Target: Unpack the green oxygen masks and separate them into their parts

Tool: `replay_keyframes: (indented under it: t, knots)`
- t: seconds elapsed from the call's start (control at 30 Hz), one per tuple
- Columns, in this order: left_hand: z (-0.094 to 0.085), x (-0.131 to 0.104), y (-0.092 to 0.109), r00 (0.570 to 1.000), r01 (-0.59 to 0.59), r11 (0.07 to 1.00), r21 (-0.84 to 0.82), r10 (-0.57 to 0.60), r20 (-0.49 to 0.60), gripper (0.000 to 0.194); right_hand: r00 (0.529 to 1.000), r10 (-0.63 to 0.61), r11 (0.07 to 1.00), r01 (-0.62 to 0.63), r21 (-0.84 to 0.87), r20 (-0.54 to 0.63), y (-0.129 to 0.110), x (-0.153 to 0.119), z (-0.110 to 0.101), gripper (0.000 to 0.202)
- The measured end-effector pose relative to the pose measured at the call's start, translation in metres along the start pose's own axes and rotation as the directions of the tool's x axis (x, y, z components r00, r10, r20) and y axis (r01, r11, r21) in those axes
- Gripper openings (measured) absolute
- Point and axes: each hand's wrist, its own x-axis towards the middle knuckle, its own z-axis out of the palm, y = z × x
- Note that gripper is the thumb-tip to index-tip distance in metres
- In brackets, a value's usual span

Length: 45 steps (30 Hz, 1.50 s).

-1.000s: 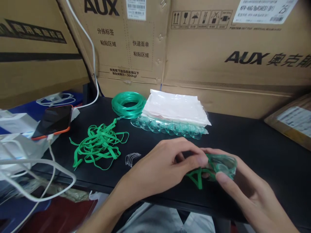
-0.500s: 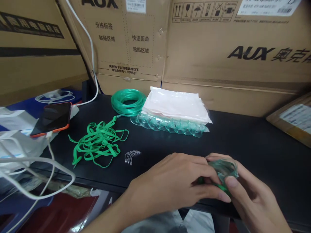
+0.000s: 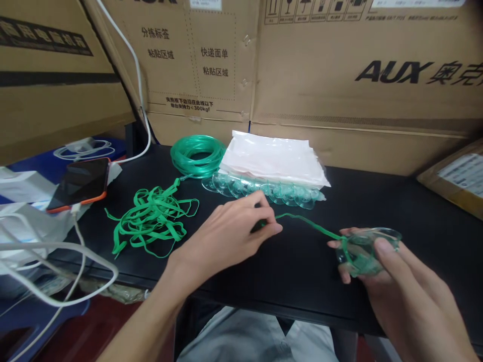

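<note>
1. Right hand [image 3: 403, 281]: thumb and fingers closed around a clear green mask [image 3: 364, 254], held above the right part of the black table [image 3: 302, 284].
2. Left hand [image 3: 226, 234]: fingertips pinching a green strap [image 3: 305, 220], which runs to the mask's left side.
3. Beyond: overlapping clear green pieces [image 3: 267, 191] before white packets [image 3: 269, 157].
4. Left: coiled green tubing [image 3: 179, 160]; nearer, tangled green straps [image 3: 153, 215].
</note>
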Motion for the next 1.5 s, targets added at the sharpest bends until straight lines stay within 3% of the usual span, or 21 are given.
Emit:
replay_keyframes:
  t: [0.13,0.27,0.37,0.5,0.6,0.7,0.83,0.9,1.0,1.1,1.2,1.4,1.5]
  knots:
    - [0.007,0.003,0.005,0.999,0.003,0.999,-0.044,-0.004,-0.034,0.024,0.999,-0.037,0.977,0.042,-0.209,0.029,0.002,-0.001,0.000,0.034]
    - [0.027,0.008,0.025,0.996,-0.033,0.997,-0.073,0.027,-0.081,0.038,0.964,-0.193,0.888,0.250,-0.385,0.181,0.005,-0.001,-0.006,0.026]
    - [0.037,0.009,0.035,0.996,-0.061,0.998,-0.017,0.060,-0.067,0.033,0.925,-0.277,0.843,0.364,-0.396,0.262,0.006,0.000,-0.008,0.025]
    - [0.044,0.008,0.039,0.996,-0.078,0.993,0.093,0.082,-0.039,0.019,0.903,-0.335,0.828,0.419,-0.373,0.271,0.004,-0.003,-0.003,0.025]
    - [0.045,0.007,0.038,0.995,-0.102,0.984,0.147,0.104,-0.008,0.020,0.885,-0.365,0.816,0.454,-0.359,0.291,0.002,-0.005,0.000,0.016]
    - [0.043,0.006,0.034,0.995,-0.100,0.988,0.120,0.101,-0.001,0.021,0.921,-0.309,0.847,0.380,-0.372,0.239,0.000,-0.005,-0.006,0.014]
    - [0.035,0.006,0.024,0.999,-0.043,0.999,0.023,0.043,0.004,0.023,0.999,-0.041,0.961,0.041,-0.272,0.007,0.002,0.004,-0.022,0.038]
    - [0.031,0.006,0.018,1.000,-0.010,1.000,0.009,0.010,-0.013,0.023,0.987,0.070,0.986,-0.090,-0.140,-0.142,0.003,0.010,-0.028,0.044]
    - [0.025,0.004,0.012,0.999,0.007,0.999,-0.038,-0.008,-0.039,0.021,0.952,0.063,0.998,-0.065,0.004,-0.299,0.001,0.014,-0.027,0.039]
    - [0.019,0.002,0.011,1.000,-0.024,0.994,-0.111,0.024,-0.003,0.023,0.967,0.053,0.998,-0.058,-0.012,-0.249,-0.002,0.009,-0.016,0.043]
    - [0.010,-0.002,0.011,1.000,-0.015,0.999,-0.049,0.016,0.020,0.028,0.980,0.026,0.981,-0.063,-0.185,-0.196,-0.003,0.003,-0.006,0.050]
    - [0.001,-0.007,0.013,0.998,0.066,0.997,0.038,-0.065,-0.023,0.032,0.993,-0.019,0.939,-0.021,-0.345,-0.114,-0.001,0.000,-0.009,0.045]
    - [0.009,-0.007,0.019,0.987,0.157,0.986,0.059,-0.155,-0.039,0.065,0.996,-0.040,0.936,0.009,-0.353,-0.081,0.000,0.000,-0.012,0.046]
